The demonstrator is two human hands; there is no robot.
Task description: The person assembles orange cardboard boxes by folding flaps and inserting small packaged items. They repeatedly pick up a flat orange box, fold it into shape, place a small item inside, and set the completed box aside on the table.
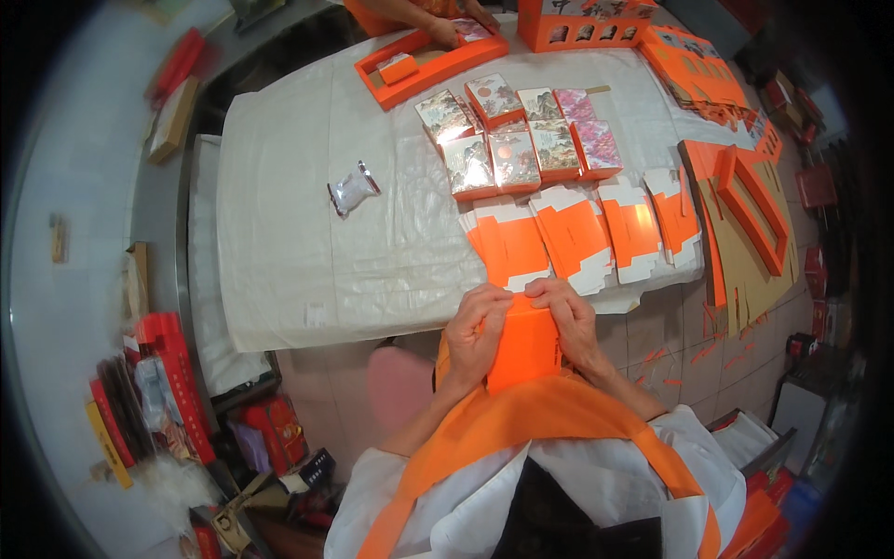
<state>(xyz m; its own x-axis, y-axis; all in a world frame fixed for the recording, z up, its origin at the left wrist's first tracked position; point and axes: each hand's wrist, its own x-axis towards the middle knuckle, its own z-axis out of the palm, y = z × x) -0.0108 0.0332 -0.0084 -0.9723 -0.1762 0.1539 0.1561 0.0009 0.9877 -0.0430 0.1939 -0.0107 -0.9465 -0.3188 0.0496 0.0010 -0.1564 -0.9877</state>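
My left hand [477,328] and my right hand [564,321] are both closed on the far edge of a small orange cardboard box [524,349], one at each corner. The box is upright in front of my orange apron [521,415], by the near edge of the table. Just beyond my hands lie overlapping stacks of flat orange and white box blanks [570,233]. Behind these stand two rows of finished small boxes with landscape and pink flower prints [515,156].
A silver packet [354,190] lies on the white covered table [279,252]. Across it, another person's hands [447,31] are at an orange tray [410,88]. A large orange carton [585,26] stands far right. Orange frames [750,210] lie on brown board at right; scraps litter the floor.
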